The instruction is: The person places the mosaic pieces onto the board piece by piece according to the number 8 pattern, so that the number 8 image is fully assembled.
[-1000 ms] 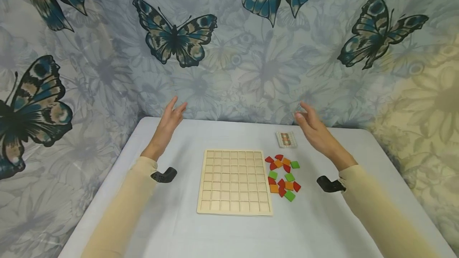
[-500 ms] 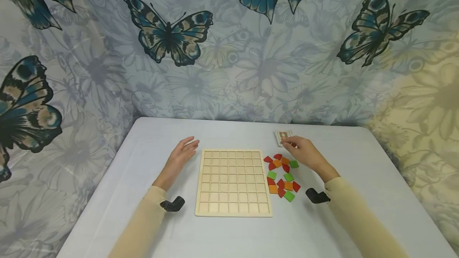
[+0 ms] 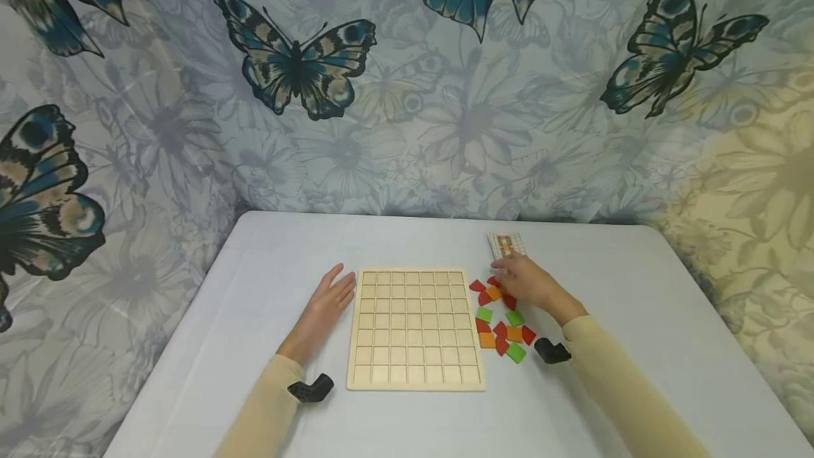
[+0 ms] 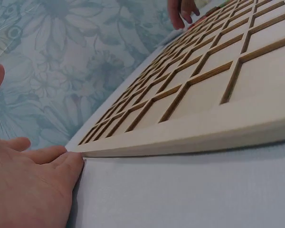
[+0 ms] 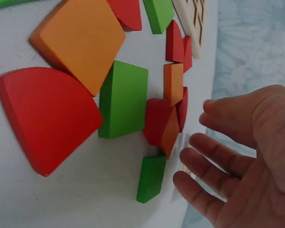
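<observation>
A pale wooden board (image 3: 416, 331) with a grid of square recesses lies flat on the white table. Along its left side rests my left hand (image 3: 324, 313), its fingers fairly straight; in the left wrist view the fingertips meet the board's edge at a corner. My right hand (image 3: 528, 285) hovers over the far end of a scatter of coloured pieces, just in front of a small stack of patterned cards (image 3: 506, 243). Its fingers are loosely bent and hold nothing in the right wrist view. Nearby there lie a red quarter-round piece (image 5: 47, 114), an orange square (image 5: 80, 42) and a green square (image 5: 123, 99).
Several red, orange and green pieces lie between the board's right edge and my right forearm. White cloth covers the table (image 3: 407, 423). A butterfly-patterned wall covering (image 3: 445, 126) stands right behind the far edge.
Both hands have come down from raised positions near the far edge. The left moved to the board's left side; the right passed over the cards, then came nearer onto the far pieces.
</observation>
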